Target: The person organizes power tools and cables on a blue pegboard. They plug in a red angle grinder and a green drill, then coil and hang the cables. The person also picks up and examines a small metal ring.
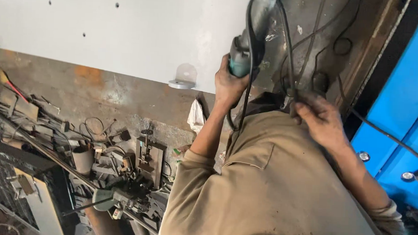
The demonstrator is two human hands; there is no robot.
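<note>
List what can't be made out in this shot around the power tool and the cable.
- Power tool, head view: working end cut off by the top edge.
- Left hand: fingers wrapped behind the tool body, hidden.
- Right hand on the black cable: cable's far end lost in dark clutter.

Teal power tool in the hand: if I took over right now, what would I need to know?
Left hand: grip shut around the teal and grey power tool, held up in front of the pale grey metal sheet with small holes.
Right hand: grip pinching the black cords that run up beside the tool.
Nearby: a small round silver bracket under the sheet's edge, a pile of scrap metal and tools on the left, and a blue metal panel on the right.
Done: tool is in hand.
Left: the cords look looped and tangled; the tool's tip is out of view.
</note>
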